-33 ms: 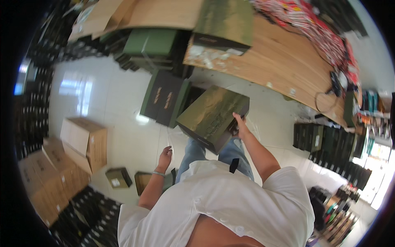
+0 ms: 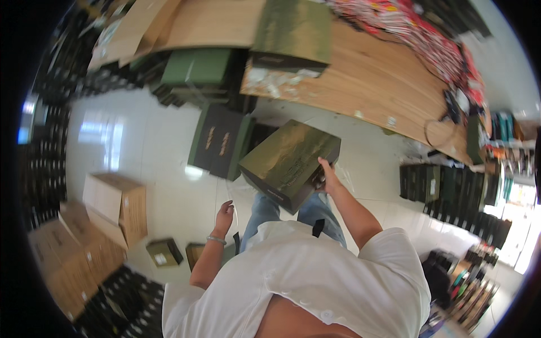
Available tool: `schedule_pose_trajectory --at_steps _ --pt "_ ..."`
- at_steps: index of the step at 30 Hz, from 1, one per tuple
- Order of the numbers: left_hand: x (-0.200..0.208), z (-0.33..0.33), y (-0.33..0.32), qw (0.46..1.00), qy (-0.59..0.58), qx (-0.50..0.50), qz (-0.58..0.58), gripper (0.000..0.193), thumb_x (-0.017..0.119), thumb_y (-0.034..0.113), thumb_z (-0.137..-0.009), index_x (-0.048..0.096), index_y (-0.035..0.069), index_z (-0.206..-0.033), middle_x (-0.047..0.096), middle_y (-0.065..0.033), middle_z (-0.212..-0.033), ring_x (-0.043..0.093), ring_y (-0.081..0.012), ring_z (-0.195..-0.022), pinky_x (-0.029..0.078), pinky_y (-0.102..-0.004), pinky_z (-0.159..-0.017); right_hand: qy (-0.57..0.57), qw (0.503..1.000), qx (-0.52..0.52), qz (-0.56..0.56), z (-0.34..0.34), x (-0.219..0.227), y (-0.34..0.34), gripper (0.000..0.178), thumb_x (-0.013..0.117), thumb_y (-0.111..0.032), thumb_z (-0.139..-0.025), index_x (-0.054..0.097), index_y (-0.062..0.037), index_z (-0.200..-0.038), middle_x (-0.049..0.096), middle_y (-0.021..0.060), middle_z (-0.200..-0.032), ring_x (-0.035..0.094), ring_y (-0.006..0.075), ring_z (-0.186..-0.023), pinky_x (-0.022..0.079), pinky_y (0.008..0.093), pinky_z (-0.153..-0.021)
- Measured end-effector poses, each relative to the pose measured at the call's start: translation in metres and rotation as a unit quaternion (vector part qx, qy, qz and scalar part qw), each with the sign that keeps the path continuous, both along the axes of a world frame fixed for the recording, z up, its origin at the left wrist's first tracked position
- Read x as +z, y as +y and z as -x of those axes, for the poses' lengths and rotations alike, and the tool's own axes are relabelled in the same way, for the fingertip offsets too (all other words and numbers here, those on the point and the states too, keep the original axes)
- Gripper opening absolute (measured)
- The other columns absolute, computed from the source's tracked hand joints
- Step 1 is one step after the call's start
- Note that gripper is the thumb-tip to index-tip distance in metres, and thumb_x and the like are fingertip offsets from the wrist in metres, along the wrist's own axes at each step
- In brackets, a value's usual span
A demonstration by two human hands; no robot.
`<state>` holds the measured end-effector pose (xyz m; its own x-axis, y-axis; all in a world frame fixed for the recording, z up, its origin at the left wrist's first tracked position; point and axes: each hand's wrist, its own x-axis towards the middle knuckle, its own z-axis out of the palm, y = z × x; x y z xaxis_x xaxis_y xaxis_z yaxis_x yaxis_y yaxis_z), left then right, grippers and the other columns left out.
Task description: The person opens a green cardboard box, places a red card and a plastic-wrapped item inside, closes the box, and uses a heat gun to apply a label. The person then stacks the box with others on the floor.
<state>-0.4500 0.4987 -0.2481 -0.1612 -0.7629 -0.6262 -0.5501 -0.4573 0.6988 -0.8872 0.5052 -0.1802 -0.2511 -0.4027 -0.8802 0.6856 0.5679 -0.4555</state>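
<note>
A dark green carton (image 2: 293,160) with a camouflage-like printed top is held in front of my thighs, tilted. My right hand (image 2: 327,176) grips it at its right end, thumb on top and fingers round the edge. My left hand (image 2: 224,217) hangs apart from the carton, to its lower left, with the fingers curled closed. Beside those fingers runs a faint clear strip, and I cannot make out whether they hold it. Just beyond the carton, dark boxes with green sides (image 2: 220,141) stand on the floor.
Ahead runs a wooden table (image 2: 383,73) bearing another green carton (image 2: 290,34) and a red-and-white heap (image 2: 406,34). Brown cardboard boxes (image 2: 132,205) stand at left. A small green box (image 2: 164,253) lies on the floor. Stacked dark boxes (image 2: 445,186) line the right.
The table and the boxes ahead have shifted slightly left and down in the picture. My right hand keeps its grip on the carton; both hands are nearly where they were.
</note>
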Motion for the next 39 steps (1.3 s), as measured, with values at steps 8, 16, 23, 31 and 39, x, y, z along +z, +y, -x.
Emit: schedule_pose_trajectory --at_steps 8,16,23,31,39 --pt "0.131 0.178 -0.003 0.978 0.15 -0.071 -0.125 0.055 0.044 0.043 -0.096 0.041 0.01 -0.14 0.055 -0.0158 -0.132 0.056 -0.0279 -0.117 0.04 -0.0407 -0.1 0.088 0.965 -0.245 0.041 0.063 0.105 0.141 0.119 0.07 -0.059 -0.07 -0.016 -0.0301 -0.147 0.013 0.0169 -0.152 0.029 0.0482 -0.131 0.033 0.0731 -0.09" --pt "0.192 0.382 0.093 0.955 0.229 -0.151 -0.11 0.074 0.038 0.059 -0.097 0.018 0.011 -0.15 0.045 -0.0205 -0.14 0.052 -0.0346 -0.121 0.04 -0.0446 -0.102 0.057 0.924 -0.312 0.215 0.195 0.139 0.226 0.11 0.065 -0.064 -0.074 -0.008 -0.0253 -0.146 0.013 0.0198 -0.151 0.032 0.0518 -0.127 0.032 0.072 -0.093" --pt "0.191 0.479 0.093 0.951 0.262 -0.079 -0.141 0.082 0.038 0.067 -0.093 0.016 0.013 -0.15 0.038 -0.0199 -0.141 0.043 -0.0391 -0.128 0.037 -0.0525 -0.104 0.086 0.909 -0.366 0.181 0.238 0.133 0.188 0.122 0.07 -0.055 -0.078 -0.022 -0.0197 -0.149 0.01 0.0202 -0.153 0.026 0.0401 -0.135 0.029 0.0614 -0.103" --pt "0.147 0.517 -0.012 0.91 0.334 0.034 -0.244 0.093 0.047 0.071 -0.086 0.018 0.01 -0.15 0.022 -0.0197 -0.152 0.028 -0.0426 -0.136 0.031 -0.0579 -0.108 0.149 0.937 -0.275 0.156 0.264 0.049 0.11 0.113 0.069 -0.055 -0.081 -0.008 -0.0079 -0.15 0.01 0.0196 -0.155 0.021 0.0359 -0.14 0.027 0.0469 -0.109" --pt "0.091 0.56 -0.141 0.898 0.332 0.224 -0.182 0.069 0.048 0.056 -0.09 0.032 0.016 -0.144 0.04 -0.0144 -0.138 0.034 -0.0314 -0.133 0.031 -0.0563 -0.109 0.487 0.865 -0.093 0.075 0.399 -0.024 0.091 0.073 0.069 -0.023 -0.084 0.032 -0.0073 -0.145 0.028 0.0211 -0.148 0.043 0.0378 -0.122 0.043 0.0452 -0.092"
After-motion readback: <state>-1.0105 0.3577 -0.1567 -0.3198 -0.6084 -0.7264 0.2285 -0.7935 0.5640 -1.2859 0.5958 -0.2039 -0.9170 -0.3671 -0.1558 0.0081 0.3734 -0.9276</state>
